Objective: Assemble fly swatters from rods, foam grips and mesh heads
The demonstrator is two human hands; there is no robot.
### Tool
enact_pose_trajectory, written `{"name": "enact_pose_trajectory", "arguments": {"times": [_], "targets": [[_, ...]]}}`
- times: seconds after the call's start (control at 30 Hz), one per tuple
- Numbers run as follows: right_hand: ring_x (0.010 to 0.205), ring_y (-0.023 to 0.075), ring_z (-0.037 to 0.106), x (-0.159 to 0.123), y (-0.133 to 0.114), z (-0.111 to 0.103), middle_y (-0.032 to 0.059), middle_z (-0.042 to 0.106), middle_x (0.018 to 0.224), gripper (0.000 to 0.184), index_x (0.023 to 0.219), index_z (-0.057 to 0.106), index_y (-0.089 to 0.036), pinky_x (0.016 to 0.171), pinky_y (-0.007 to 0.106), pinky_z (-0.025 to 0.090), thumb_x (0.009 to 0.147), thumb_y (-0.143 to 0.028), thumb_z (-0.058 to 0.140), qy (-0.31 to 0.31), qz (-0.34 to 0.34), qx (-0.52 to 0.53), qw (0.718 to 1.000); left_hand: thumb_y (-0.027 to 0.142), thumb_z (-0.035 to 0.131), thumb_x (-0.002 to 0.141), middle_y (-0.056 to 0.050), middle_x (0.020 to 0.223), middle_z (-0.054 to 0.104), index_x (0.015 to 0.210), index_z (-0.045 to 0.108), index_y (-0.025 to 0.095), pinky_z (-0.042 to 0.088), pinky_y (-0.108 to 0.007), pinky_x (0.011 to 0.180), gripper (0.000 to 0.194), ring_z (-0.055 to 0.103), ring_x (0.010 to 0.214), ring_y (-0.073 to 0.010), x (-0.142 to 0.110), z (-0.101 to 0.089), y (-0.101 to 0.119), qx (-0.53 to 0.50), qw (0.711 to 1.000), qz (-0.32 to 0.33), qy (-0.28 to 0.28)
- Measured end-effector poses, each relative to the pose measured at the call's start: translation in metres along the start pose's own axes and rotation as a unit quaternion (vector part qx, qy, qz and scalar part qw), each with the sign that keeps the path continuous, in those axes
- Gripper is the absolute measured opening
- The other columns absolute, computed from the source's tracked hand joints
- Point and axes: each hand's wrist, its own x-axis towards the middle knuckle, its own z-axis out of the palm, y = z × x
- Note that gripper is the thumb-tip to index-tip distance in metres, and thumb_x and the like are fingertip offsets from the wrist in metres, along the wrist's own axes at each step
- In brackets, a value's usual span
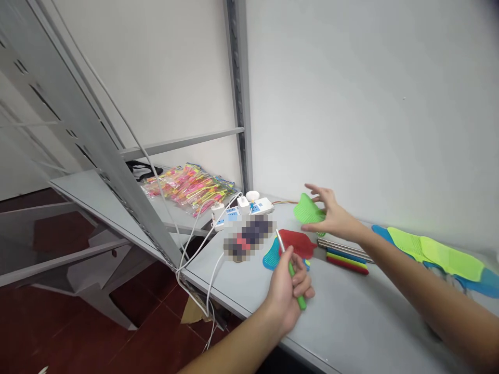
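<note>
Wall (362, 104) is rising behind everything; grey shelf (370, 322) is running along its foot, slotted upright (237, 93) standing at the far left corner. Bagged pink-and-yellow items (191, 187) are lying on the adjoining shelf. Yellow-green and blue mesh pieces (452, 254) are lying to the right, beyond right forearm (409, 280). White power strip (265, 206) is sitting far left, pixelated item (249, 239) just in front, not identifiable. Red mesh head (296, 243) is overlapping blue mesh head (271, 255); beside them, rods with blue, yellow and red grips (346, 261) are lying roughly parallel.

Left hand (288, 296) is curling its fingers around the green grip (302, 302) of metal rod (281, 241), in front of the red head. Right hand (331, 213) is arching, thumb and fingers spread around green mesh head (307, 209), which is hanging above the shelf beyond the red head; cannot tell how firmly it is pinching.

Judgement on handling: best done by gripping the rod low, leaving its bare end free, and supporting the head at its edges so the thin mesh is not folding.

Orientation: rod is pointing bare end away from the person and slightly left, long axis slanting along the palm. Green head is tilting, long axis apparently running far-left to near-right; thumb is hiding its near end, so exact pointing is remaining uncertain.
</note>
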Motion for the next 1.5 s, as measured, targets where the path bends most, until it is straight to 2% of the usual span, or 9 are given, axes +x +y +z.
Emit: {"name": "enact_pose_trajectory", "arguments": {"times": [0.1, 0.23, 0.4, 0.5, 0.57, 0.77, 0.93, 1.33, 1.5], "targets": [[0.129, 0.0315, 0.041, -0.014, 0.000, -0.030, 0.0101, 0.027, 0.147, 0.098, 0.146, 0.027, -0.038, 0.093, 0.044, 0.051, 0.064, -0.049, 0.079, 0.084, 0.046, 0.080, 0.992, 0.051, 0.055, 0.086, 0.012, 0.044, 0.020, 0.068, 0.044, 0.021, 0.023, -0.021, 0.044, 0.037, 0.013, 0.037, -0.0059, 0.014, 0.026, -0.009, 0.054, 0.995, -0.071, -0.043], [0.110, 0.0262, 0.058, -0.044, 0.010, -0.059, 0.0093, 0.056, 0.124, 0.080, 0.139, 0.042, -0.032, 0.081, 0.035, 0.055, 0.069, -0.047, 0.077, 0.174, 0.146, 0.236, 0.945, 0.055, 0.050, 0.087, 0.012, 0.044, 0.021, 0.067, 0.046, 0.021, 0.024, -0.021, 0.042, 0.040, 0.014, 0.035, -0.0060, 0.036, 0.052, -0.031, 0.159, 0.972, -0.133, -0.106], [0.065, 0.0151, 0.063, -0.090, 0.023, -0.073, 0.0020, 0.067, 0.085, 0.048, 0.105, 0.062, -0.022, 0.051, 0.023, 0.055, 0.065, -0.033, 0.084, 0.221, 0.263, 0.373, 0.862, 0.071, 0.038, 0.087, 0.010, 0.050, 0.031, 0.079, 0.055, 0.021, 0.028, -0.021, 0.038, 0.053, 0.016, 0.033, -0.0060, 0.051, 0.046, -0.048, 0.278, 0.894, -0.260, -0.238], [0.055, 0.0153, 0.060, -0.110, 0.035, -0.076, 0.0011, 0.064, 0.074, 0.030, 0.092, 0.063, -0.021, 0.039, 0.024, 0.050, 0.071, -0.036, 0.078, 0.277, 0.296, 0.389, 0.828, 0.065, 0.032, 0.093, 0.010, 0.052, 0.034, 0.084, 0.057, 0.021, 0.039, -0.024, 0.043, 0.051, 0.018, 0.032, -0.0052, 0.053, 0.038, -0.051, 0.302, 0.869, -0.264, -0.288], [0.058, 0.0171, 0.062, -0.119, 0.045, -0.077, 0.0015, 0.065, 0.077, 0.027, 0.093, 0.062, -0.023, 0.039, 0.026, 0.050, 0.076, -0.040, 0.074, 0.320, 0.281, 0.393, 0.815, 0.057, 0.034, 0.096, 0.010, 0.054, 0.036, 0.088, 0.057, 0.020, 0.043, -0.025, 0.049, 0.045, 0.020, 0.033, -0.0041, 0.053, 0.036, -0.051, 0.311, 0.865, -0.244, -0.308], [0.063, 0.0196, 0.064, -0.142, 0.064, -0.077, 0.0006, 0.067, 0.081, 0.026, 0.089, 0.061, -0.026, 0.039, 0.028, 0.048, 0.075, -0.045, 0.073, 0.439, 0.247, 0.352, 0.789, 0.044, 0.040, 0.098, 0.009, 0.060, 0.044, 0.103, 0.054, 0.022, 0.045, -0.025, 0.055, 0.027, 0.029, 0.033, -0.0032, 0.058, 0.042, -0.051, 0.342, 0.841, -0.265, -0.324], [0.033, 0.0085, 0.036, -0.154, 0.061, -0.075, -0.0079, 0.047, 0.052, 0.031, 0.079, 0.057, -0.025, 0.027, 0.023, 0.024, 0.072, -0.050, 0.075, 0.485, 0.254, 0.276, 0.790, 0.041, 0.038, 0.098, 0.010, 0.061, 0.046, 0.103, 0.052, 0.022, 0.047, -0.025, 0.055, 0.024, 0.025, 0.032, -0.0023, 0.064, 0.045, -0.052, 0.360, 0.828, -0.291, -0.316], [0.034, 0.0082, 0.036, -0.153, 0.067, -0.080, -0.0077, 0.046, 0.053, 0.036, 0.082, 0.055, -0.025, 0.027, 0.022, 0.027, 0.072, -0.055, 0.073, 0.467, 0.274, 0.268, 0.797, 0.045, 0.039, 0.098, 0.010, 0.057, 0.044, 0.097, 0.056, 0.020, 0.050, -0.027, 0.058, 0.030, 0.020, 0.032, -0.0018, 0.061, 0.050, -0.050, 0.374, 0.830, -0.295, -0.288], [0.035, 0.0076, 0.035, -0.153, 0.069, -0.077, -0.0070, 0.049, 0.059, 0.040, 0.084, 0.054, -0.025, 0.026, 0.022, 0.025, 0.068, -0.054, 0.076, 0.469, 0.285, 0.308, 0.777, 0.043, 0.039, 0.097, 0.010, 0.054, 0.044, 0.095, 0.057, 0.020, 0.050, -0.027, 0.060, 0.030, 0.021, 0.031, -0.0022, 0.059, 0.049, -0.051, 0.377, 0.832, -0.288, -0.287]]}}
